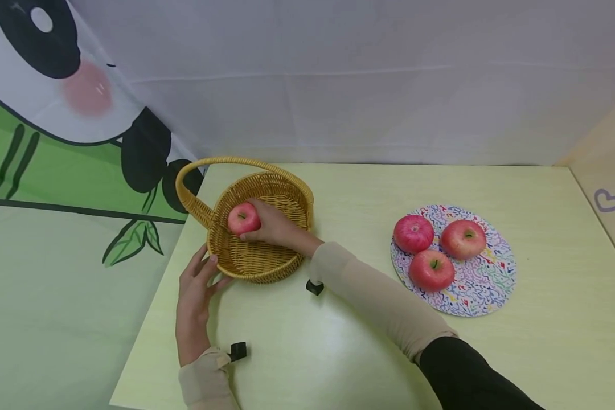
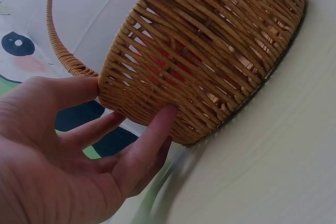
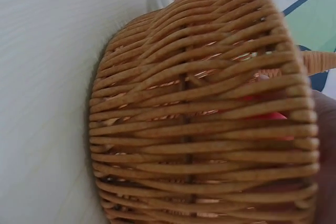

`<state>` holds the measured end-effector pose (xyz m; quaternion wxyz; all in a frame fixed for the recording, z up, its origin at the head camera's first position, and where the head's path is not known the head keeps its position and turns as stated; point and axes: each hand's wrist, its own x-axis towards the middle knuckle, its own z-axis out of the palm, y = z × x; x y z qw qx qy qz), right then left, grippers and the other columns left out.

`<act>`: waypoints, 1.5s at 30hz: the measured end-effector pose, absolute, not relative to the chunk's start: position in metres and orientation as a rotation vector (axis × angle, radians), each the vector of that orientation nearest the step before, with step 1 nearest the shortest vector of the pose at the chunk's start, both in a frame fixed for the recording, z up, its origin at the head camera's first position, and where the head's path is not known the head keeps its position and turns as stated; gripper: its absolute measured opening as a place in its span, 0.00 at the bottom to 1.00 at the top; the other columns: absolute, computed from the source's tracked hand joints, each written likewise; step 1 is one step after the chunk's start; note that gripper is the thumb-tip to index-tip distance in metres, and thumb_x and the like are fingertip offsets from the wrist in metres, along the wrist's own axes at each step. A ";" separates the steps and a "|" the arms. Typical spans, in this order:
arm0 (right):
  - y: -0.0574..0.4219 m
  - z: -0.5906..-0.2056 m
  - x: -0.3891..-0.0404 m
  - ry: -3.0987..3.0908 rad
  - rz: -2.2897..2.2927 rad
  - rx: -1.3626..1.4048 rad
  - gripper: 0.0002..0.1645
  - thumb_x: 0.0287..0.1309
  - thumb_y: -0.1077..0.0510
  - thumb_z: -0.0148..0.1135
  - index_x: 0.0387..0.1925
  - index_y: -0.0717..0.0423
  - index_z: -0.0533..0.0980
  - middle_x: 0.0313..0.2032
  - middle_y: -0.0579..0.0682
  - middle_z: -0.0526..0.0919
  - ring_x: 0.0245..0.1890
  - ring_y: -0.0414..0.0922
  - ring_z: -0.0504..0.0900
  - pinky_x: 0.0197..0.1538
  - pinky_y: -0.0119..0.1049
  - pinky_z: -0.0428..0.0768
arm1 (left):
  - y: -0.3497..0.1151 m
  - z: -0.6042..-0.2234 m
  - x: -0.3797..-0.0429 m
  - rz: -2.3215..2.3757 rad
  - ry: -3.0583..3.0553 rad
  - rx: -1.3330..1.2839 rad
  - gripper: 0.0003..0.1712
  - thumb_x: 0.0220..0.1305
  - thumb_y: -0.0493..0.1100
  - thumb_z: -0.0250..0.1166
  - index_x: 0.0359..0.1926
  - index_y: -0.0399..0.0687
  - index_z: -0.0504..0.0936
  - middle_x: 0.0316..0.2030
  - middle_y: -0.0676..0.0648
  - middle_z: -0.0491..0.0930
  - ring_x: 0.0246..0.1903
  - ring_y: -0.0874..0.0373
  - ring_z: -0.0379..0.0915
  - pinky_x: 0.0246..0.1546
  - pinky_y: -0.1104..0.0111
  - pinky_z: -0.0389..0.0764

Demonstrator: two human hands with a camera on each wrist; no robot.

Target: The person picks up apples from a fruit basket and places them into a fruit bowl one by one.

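Observation:
A yellow-brown wicker basket (image 1: 251, 262) with one tall arched handle (image 1: 246, 162) stands at the table's left side. Inside its rim my right hand (image 1: 277, 225) grips a red apple (image 1: 243, 218), thumb on the near side, close to the left wall. The palm side is hidden. Red shows through the weave in both wrist views. My left hand (image 1: 193, 290) touches the basket's outer left side with spread, nearly straight fingers. In the left wrist view, one fingertip (image 2: 167, 113) presses the woven wall (image 2: 220, 51) and another digit reaches the rim.
On the right of the table (image 1: 558, 239), a round board (image 1: 482, 290) with a colourful squiggle pattern bears three red apples (image 1: 431, 270). Behind the table hangs a pale cloth (image 1: 364, 114); a green cartoon print (image 1: 56, 165) lies to the left. A wooden panel (image 1: 610, 171) borders the right edge.

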<state>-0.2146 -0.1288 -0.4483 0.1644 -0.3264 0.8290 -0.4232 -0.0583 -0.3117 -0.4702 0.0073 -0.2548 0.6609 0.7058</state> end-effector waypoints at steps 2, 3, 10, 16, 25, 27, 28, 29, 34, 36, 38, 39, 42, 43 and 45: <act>-0.126 -0.445 -0.213 2.358 -1.235 -0.939 0.55 0.60 0.49 0.76 0.79 0.60 0.57 0.71 0.55 0.73 0.71 0.50 0.74 0.72 0.42 0.75 | -0.311 -0.471 -0.058 2.216 2.065 -0.793 0.33 0.80 0.52 0.57 0.80 0.68 0.62 0.75 0.45 0.63 0.62 0.58 0.74 0.49 0.69 0.88; -0.125 -0.443 -0.212 2.360 -1.240 -0.946 0.55 0.61 0.49 0.76 0.79 0.60 0.57 0.71 0.55 0.73 0.71 0.50 0.74 0.72 0.42 0.75 | -0.311 -0.471 -0.058 2.221 2.064 -0.788 0.33 0.80 0.52 0.57 0.80 0.67 0.62 0.75 0.45 0.63 0.62 0.58 0.74 0.49 0.69 0.88; -0.114 -0.438 -0.207 2.359 -1.279 -0.967 0.56 0.60 0.46 0.76 0.80 0.57 0.56 0.72 0.53 0.72 0.70 0.50 0.75 0.70 0.43 0.78 | -0.311 -0.473 -0.058 2.241 2.055 -0.768 0.33 0.79 0.52 0.57 0.80 0.67 0.62 0.75 0.45 0.64 0.61 0.60 0.75 0.49 0.68 0.88; -0.106 -0.441 -0.205 2.337 -1.325 -0.961 0.57 0.59 0.42 0.76 0.80 0.53 0.58 0.74 0.51 0.71 0.73 0.49 0.73 0.72 0.43 0.76 | -0.311 -0.474 -0.058 2.252 2.053 -0.774 0.32 0.79 0.52 0.58 0.80 0.67 0.62 0.75 0.45 0.64 0.60 0.61 0.76 0.49 0.68 0.88; -0.090 -0.437 -0.197 2.325 -1.377 -0.999 0.57 0.57 0.42 0.77 0.80 0.49 0.58 0.74 0.49 0.71 0.75 0.47 0.70 0.75 0.44 0.73 | -0.311 -0.476 -0.060 2.259 2.046 -0.786 0.32 0.79 0.51 0.58 0.79 0.68 0.63 0.74 0.46 0.65 0.59 0.61 0.76 0.48 0.69 0.88; -0.088 -0.436 -0.195 2.321 -1.384 -1.014 0.57 0.57 0.43 0.78 0.80 0.49 0.58 0.74 0.49 0.71 0.75 0.48 0.70 0.75 0.45 0.73 | -0.311 -0.477 -0.060 2.259 2.045 -0.782 0.32 0.79 0.51 0.58 0.79 0.68 0.63 0.74 0.46 0.65 0.60 0.60 0.75 0.48 0.69 0.88; -0.086 -0.436 -0.193 2.319 -1.385 -1.020 0.57 0.57 0.43 0.78 0.81 0.49 0.58 0.75 0.49 0.70 0.75 0.48 0.70 0.75 0.45 0.72 | -0.311 -0.477 -0.060 2.260 2.045 -0.781 0.32 0.79 0.51 0.57 0.79 0.68 0.63 0.75 0.46 0.64 0.61 0.60 0.75 0.48 0.69 0.88; -0.085 -0.436 -0.193 2.323 -1.381 -1.025 0.57 0.57 0.42 0.78 0.81 0.48 0.58 0.75 0.48 0.69 0.76 0.47 0.69 0.76 0.45 0.72 | -0.311 -0.477 -0.060 2.259 2.046 -0.780 0.32 0.79 0.51 0.57 0.79 0.68 0.63 0.75 0.46 0.64 0.61 0.60 0.75 0.48 0.69 0.88; -0.079 -0.438 -0.190 2.340 -1.379 -1.054 0.57 0.56 0.41 0.78 0.80 0.43 0.59 0.76 0.46 0.68 0.76 0.46 0.68 0.76 0.45 0.72 | -0.311 -0.479 -0.060 2.253 2.053 -0.781 0.32 0.79 0.52 0.58 0.79 0.69 0.63 0.75 0.46 0.64 0.61 0.59 0.75 0.48 0.69 0.88; -0.077 -0.437 -0.189 2.346 -1.387 -1.064 0.56 0.55 0.42 0.79 0.80 0.43 0.60 0.76 0.46 0.69 0.76 0.46 0.69 0.75 0.45 0.72 | -0.311 -0.479 -0.060 2.256 2.054 -0.780 0.32 0.79 0.51 0.57 0.79 0.69 0.63 0.75 0.46 0.64 0.62 0.59 0.75 0.49 0.68 0.88; -0.075 -0.437 -0.188 2.345 -1.399 -1.077 0.56 0.54 0.43 0.80 0.79 0.44 0.61 0.76 0.47 0.70 0.75 0.47 0.70 0.75 0.46 0.72 | -0.311 -0.479 -0.060 2.260 2.049 -0.783 0.31 0.80 0.51 0.57 0.79 0.69 0.63 0.75 0.46 0.64 0.62 0.58 0.74 0.49 0.68 0.88; -0.073 -0.436 -0.187 2.342 -1.403 -1.083 0.56 0.54 0.44 0.80 0.79 0.45 0.62 0.75 0.47 0.70 0.75 0.47 0.70 0.75 0.47 0.73 | -0.311 -0.478 -0.060 2.263 2.045 -0.784 0.31 0.80 0.51 0.57 0.79 0.69 0.63 0.75 0.46 0.65 0.63 0.58 0.74 0.49 0.68 0.88; -0.069 -0.434 -0.186 2.339 -1.399 -1.102 0.56 0.53 0.44 0.80 0.79 0.45 0.62 0.75 0.47 0.71 0.74 0.46 0.72 0.74 0.48 0.74 | -0.311 -0.478 -0.060 2.267 2.037 -0.792 0.32 0.79 0.51 0.58 0.79 0.69 0.63 0.75 0.46 0.65 0.63 0.58 0.74 0.49 0.68 0.88; -0.068 -0.434 -0.185 2.337 -1.396 -1.110 0.56 0.53 0.43 0.80 0.79 0.46 0.62 0.75 0.47 0.71 0.74 0.46 0.72 0.73 0.48 0.75 | -0.311 -0.478 -0.060 2.267 2.035 -0.795 0.32 0.79 0.52 0.58 0.79 0.69 0.63 0.75 0.46 0.65 0.62 0.58 0.74 0.49 0.68 0.88; -0.065 -0.433 -0.184 2.339 -1.385 -1.119 0.57 0.53 0.43 0.80 0.79 0.46 0.61 0.75 0.47 0.71 0.73 0.46 0.73 0.73 0.47 0.75 | -0.311 -0.478 -0.060 2.268 2.036 -0.797 0.32 0.79 0.52 0.59 0.79 0.69 0.64 0.74 0.47 0.65 0.62 0.59 0.75 0.48 0.68 0.88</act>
